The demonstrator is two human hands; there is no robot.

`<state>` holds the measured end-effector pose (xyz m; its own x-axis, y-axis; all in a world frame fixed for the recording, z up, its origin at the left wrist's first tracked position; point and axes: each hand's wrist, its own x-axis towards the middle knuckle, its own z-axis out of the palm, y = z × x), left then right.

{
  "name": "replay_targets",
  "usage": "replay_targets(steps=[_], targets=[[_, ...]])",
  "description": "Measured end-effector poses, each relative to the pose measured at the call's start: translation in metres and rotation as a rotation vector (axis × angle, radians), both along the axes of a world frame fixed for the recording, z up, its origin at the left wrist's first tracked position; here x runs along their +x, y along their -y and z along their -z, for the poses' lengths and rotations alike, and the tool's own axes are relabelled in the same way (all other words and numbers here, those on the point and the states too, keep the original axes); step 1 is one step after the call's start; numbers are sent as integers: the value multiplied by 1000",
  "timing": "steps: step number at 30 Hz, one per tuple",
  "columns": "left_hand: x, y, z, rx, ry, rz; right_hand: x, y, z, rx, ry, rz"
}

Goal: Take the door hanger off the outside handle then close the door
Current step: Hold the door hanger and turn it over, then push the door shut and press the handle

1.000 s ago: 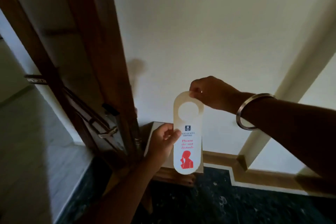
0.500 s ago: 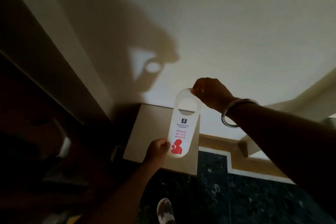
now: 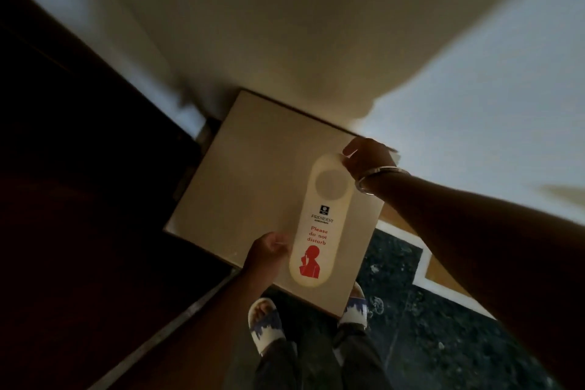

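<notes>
The door hanger (image 3: 319,225) is a long white card with a round hole near its top, red "Please do not disturb" lettering and a red figure. I hold it flat over a small cream tabletop (image 3: 253,174). My right hand (image 3: 367,158) pinches its top end. My left hand (image 3: 266,252) grips its lower left edge. The dark wooden door (image 3: 79,136) fills the left of the view; its handle is not visible.
A cream wall (image 3: 285,25) rises behind the small table. My two feet in white sandals (image 3: 266,323) stand on dark marble floor (image 3: 427,326) below it. A tan and white floor border runs at the right.
My view has tilted down and to the right, away from the door. Both hands have brought the hanger lower, over the small table. My feet have come into view.
</notes>
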<state>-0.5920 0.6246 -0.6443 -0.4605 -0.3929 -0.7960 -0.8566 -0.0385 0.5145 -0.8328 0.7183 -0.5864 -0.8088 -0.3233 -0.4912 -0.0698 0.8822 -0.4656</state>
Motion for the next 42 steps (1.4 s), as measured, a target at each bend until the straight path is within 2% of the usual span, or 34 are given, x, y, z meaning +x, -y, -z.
replay_targets(steps=[5,9,14,16,17,19,22,27,30,34,37,40,42], targets=[[-1,-6,24,25,0,-80,4,0,47,73,-37,-81],[-3,2,7,-98,-44,-22,15,-1,21,108,-100,-202],[14,27,-86,-167,-47,24,48,5,-82,74,-169,-529],[31,44,-146,-217,-55,63,66,17,-144,53,-232,-700],[44,54,-189,-263,-55,73,79,27,-184,22,-290,-771],[54,69,-234,-355,-48,120,91,43,-226,-47,-384,-843],[78,90,-317,-592,-33,140,113,72,-295,-176,-511,-970],[112,85,-437,-998,131,162,138,127,-393,-406,-701,-1169],[127,67,-488,-1128,201,178,157,148,-433,-578,-729,-1241],[135,45,-569,-1453,346,239,184,164,-473,-666,-666,-1249],[145,46,-638,-1674,548,299,212,164,-487,-674,-546,-1261],[157,60,-691,-1769,787,347,248,159,-486,-642,-450,-1364],[165,69,-711,-1722,920,343,271,154,-484,-623,-395,-1429]])
